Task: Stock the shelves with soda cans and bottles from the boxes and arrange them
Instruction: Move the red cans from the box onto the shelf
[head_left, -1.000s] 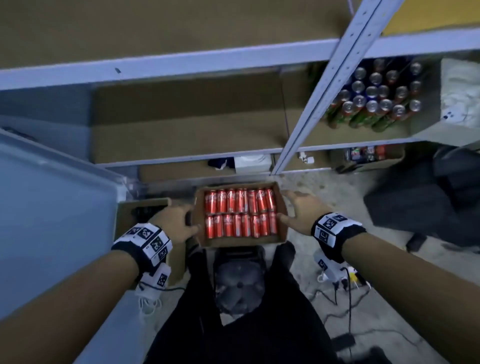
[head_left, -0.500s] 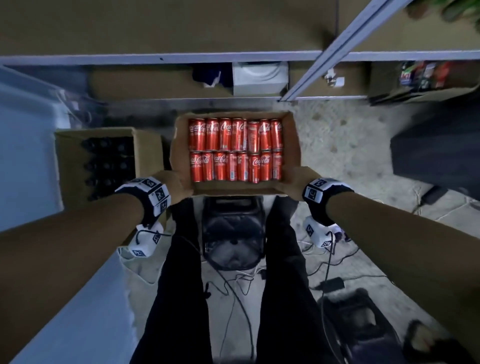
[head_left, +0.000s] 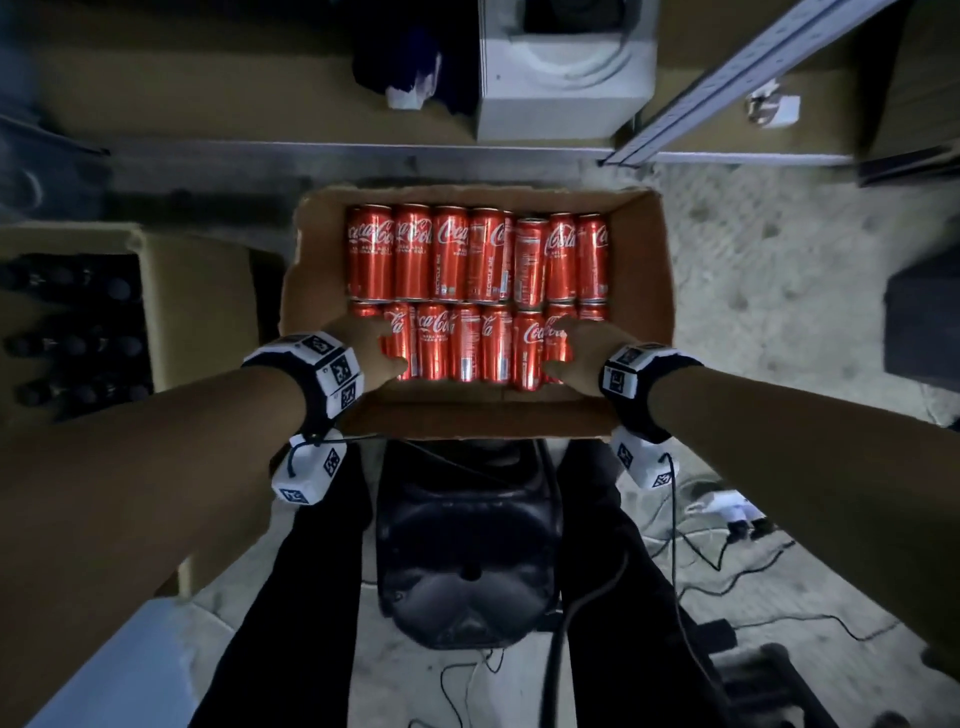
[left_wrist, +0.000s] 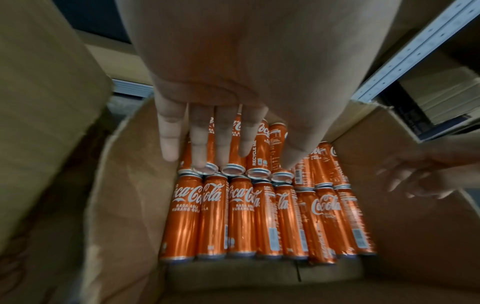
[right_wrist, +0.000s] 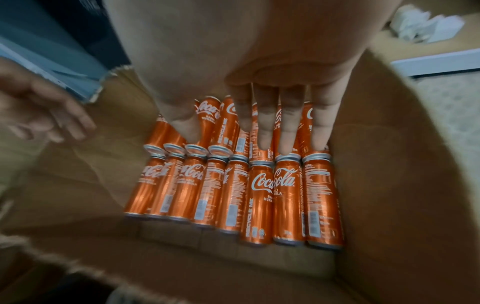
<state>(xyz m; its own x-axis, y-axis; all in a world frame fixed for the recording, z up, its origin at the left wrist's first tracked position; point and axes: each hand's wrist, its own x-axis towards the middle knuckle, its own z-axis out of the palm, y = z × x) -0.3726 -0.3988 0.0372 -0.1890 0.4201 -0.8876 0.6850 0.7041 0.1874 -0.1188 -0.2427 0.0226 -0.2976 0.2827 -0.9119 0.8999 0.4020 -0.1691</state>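
- Both wrist views are blurred at the edges, and the hands hide parts of the near cans.
- The red cans (head_left: 475, 254) lie on their sides in two rows, long axes running away from the person.
- They fill the open cardboard box (head_left: 636, 291) on the floor.
- Left hand (head_left: 371, 345) and right hand (head_left: 574, 348) reach in with straight fingers, gripping nothing.

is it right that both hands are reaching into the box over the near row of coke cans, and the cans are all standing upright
Not quite. The Coca-Cola cans lie on their sides in two rows, as the left wrist view shows plainly. The rest holds: the left hand and right hand both reach into the cardboard box over the near row.
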